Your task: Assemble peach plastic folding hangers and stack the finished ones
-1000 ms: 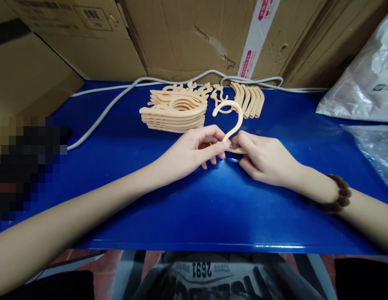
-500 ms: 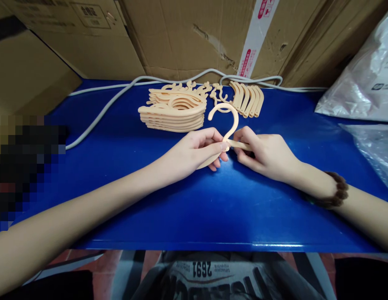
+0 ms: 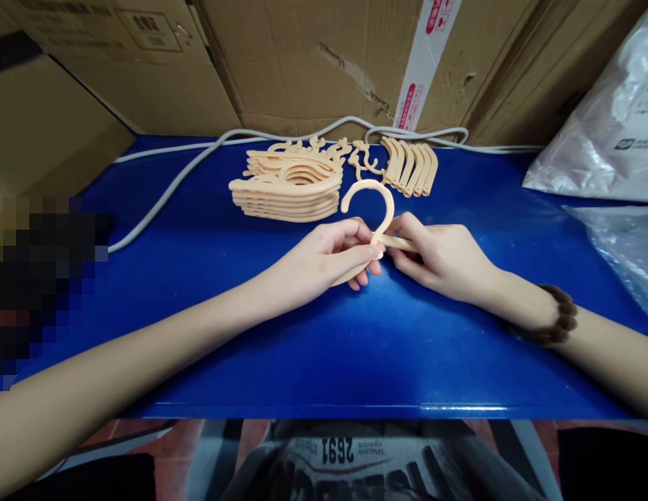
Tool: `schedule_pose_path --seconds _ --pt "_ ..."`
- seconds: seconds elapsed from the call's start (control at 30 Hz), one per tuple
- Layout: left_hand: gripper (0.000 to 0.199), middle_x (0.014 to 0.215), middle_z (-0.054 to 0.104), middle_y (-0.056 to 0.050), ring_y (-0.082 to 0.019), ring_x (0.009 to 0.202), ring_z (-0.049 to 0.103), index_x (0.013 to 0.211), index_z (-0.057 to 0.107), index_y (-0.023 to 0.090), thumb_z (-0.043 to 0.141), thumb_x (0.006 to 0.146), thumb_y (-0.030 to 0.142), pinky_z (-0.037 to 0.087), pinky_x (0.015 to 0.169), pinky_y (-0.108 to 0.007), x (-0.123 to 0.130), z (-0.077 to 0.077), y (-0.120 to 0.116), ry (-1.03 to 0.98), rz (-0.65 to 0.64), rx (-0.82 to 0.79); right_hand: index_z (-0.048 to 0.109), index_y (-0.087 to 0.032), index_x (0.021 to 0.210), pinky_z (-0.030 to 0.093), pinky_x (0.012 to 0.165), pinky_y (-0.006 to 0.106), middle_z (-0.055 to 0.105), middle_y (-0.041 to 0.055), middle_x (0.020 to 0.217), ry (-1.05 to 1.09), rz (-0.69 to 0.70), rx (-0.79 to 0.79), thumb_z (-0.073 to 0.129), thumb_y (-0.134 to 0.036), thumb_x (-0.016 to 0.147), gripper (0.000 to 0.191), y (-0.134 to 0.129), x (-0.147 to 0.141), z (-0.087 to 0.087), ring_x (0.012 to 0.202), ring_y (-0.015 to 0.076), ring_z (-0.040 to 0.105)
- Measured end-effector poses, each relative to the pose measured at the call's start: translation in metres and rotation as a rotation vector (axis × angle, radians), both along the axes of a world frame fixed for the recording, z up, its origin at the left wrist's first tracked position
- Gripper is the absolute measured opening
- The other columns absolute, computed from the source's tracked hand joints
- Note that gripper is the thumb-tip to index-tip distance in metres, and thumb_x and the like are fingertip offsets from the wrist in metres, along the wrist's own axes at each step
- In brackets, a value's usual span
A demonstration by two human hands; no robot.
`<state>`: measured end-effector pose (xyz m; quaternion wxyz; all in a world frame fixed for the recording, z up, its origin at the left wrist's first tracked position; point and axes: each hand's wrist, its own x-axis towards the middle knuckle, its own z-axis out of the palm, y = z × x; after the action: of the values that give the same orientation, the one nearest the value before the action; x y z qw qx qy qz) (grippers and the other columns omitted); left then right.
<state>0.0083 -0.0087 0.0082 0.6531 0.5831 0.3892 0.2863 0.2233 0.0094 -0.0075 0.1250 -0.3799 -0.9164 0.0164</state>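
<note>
A cream plastic clothes hanger (image 3: 388, 209) is held between my two hands above the blue table, its hook standing up and curling left. My left hand (image 3: 338, 254) is closed on the part below the hook, thumb on top, with one arm of the hanger showing beneath the fingers. On the other side, my right hand (image 3: 433, 254) pinches the other arm, a thin piece that meets the base of the hook. The far end of that arm is hidden in my right palm. Behind my left hand lies a stack of folded cream hangers (image 3: 287, 186).
Loose cream hooks (image 3: 366, 158) and a row of curved hanger arms (image 3: 413, 167) lie behind the hands on the blue table (image 3: 324, 348). A grey cable (image 3: 170, 184) runs along the back. Cardboard boxes (image 3: 282, 62) stand behind; plastic bags (image 3: 598, 132) sit at the right.
The hanger's hook has tipped slightly and sits a little lower. Both hands keep their grips in nearly the same place; the whole view has shifted slightly.
</note>
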Motion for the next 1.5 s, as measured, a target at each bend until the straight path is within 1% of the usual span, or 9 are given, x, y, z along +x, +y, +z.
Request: schedule_pose_path --seconds 0.1,0.23,0.4,0.67,0.8,0.9,1.03,1.27,1.5 --pt "0.011 0.076 0.064 0.001 -0.007 0.06 0.058 0.083 0.052 0.016 0.055 0.09 0.023 0.049 0.06 -0.019 -0.0004 -0.0019 0.0001 0.002 -0.01 0.02 0.051 -0.016 0.105 0.029 0.05 0.024 0.065 0.0019 0.069 -0.018 -0.014 0.027 0.044 -0.034 0.095 0.021 -0.0002 -0.0014 -0.0002 0.054 0.0146 0.056" --pt "0.013 0.077 0.064 0.0 -0.008 0.062 0.058 0.085 0.054 0.016 0.057 0.091 0.028 0.047 0.056 -0.019 -0.0017 -0.0042 0.0005 0.019 -0.031 0.065 0.054 -0.016 0.101 0.026 0.049 0.024 0.063 0.0019 0.064 -0.036 -0.041 0.078 0.038 -0.042 0.098 0.03 -0.0012 -0.0031 0.0004 0.05 0.0143 0.052" --pt "0.015 0.077 0.064 0.0 -0.008 0.062 0.058 0.084 0.054 0.016 0.057 0.091 0.029 0.046 0.054 -0.019 -0.0026 -0.0059 0.0009 0.024 -0.036 0.088 0.056 -0.017 0.098 0.028 0.051 0.024 0.064 0.0029 0.066 -0.054 -0.017 0.085 0.036 -0.039 0.099 0.03 -0.0009 -0.0018 0.0 0.052 0.0143 0.053" --pt "0.015 0.077 0.064 0.001 -0.007 0.061 0.056 0.085 0.053 0.016 0.056 0.093 0.028 0.045 0.054 -0.017 -0.0015 -0.0067 0.0012 0.026 -0.059 0.106 0.059 -0.015 0.102 0.03 0.052 0.024 0.067 0.0046 0.07 -0.028 0.019 0.068 0.038 -0.037 0.099 0.031 -0.0003 -0.0008 0.0004 0.056 0.0152 0.057" --pt "0.015 0.077 0.063 0.002 -0.006 0.062 0.056 0.084 0.052 0.016 0.056 0.093 0.027 0.044 0.053 -0.015 -0.0025 -0.0064 0.0006 0.039 -0.081 0.111 0.06 -0.016 0.105 0.032 0.053 0.023 0.067 0.004 0.071 -0.013 0.049 0.056 0.041 -0.033 0.097 0.026 0.0001 -0.0003 0.0009 0.058 0.015 0.058" --pt "0.014 0.077 0.063 0.002 -0.005 0.061 0.055 0.085 0.053 0.015 0.056 0.094 0.026 0.043 0.054 -0.014 -0.0027 -0.0071 -0.0001 0.053 -0.098 0.128 0.061 -0.017 0.108 0.032 0.054 0.022 0.067 0.0036 0.073 0.007 0.079 0.076 0.044 -0.03 0.097 0.025 0.0006 0.0002 0.0005 0.059 0.0144 0.058" --pt "0.013 0.08 0.063 0.003 -0.004 0.063 0.056 0.087 0.055 0.015 0.055 0.095 0.026 0.044 0.058 -0.014 -0.0031 -0.0084 -0.0011 0.066 -0.131 0.18 0.062 -0.017 0.1 0.031 0.053 0.022 0.065 0.0026 0.07 -0.006 0.092 0.079 0.045 -0.03 0.096 0.022 0.0009 0.0006 -0.0011 0.057 0.0136 0.056" --pt "0.013 0.085 0.064 0.003 -0.005 0.067 0.056 0.09 0.055 0.017 0.052 0.096 0.027 0.045 0.061 -0.015 -0.0042 -0.0099 -0.0011 0.126 -0.165 0.282 0.06 -0.016 0.094 0.03 0.053 0.022 0.064 0.0028 0.069 -0.029 0.091 0.047 0.043 -0.031 0.096 0.023 0.0019 -0.0001 0.0008 0.057 0.0131 0.055" --pt "0.016 0.083 0.064 0.003 -0.008 0.068 0.055 0.088 0.056 0.017 0.051 0.096 0.03 0.043 0.061 -0.02 -0.004 -0.0095 -0.0013 0.203 -0.172 0.325 0.06 -0.016 0.096 0.03 0.053 0.023 0.065 0.0033 0.071 -0.032 0.077 0.024 0.042 -0.032 0.096 0.024 0.0027 0.0007 0.0006 0.058 0.0142 0.057"
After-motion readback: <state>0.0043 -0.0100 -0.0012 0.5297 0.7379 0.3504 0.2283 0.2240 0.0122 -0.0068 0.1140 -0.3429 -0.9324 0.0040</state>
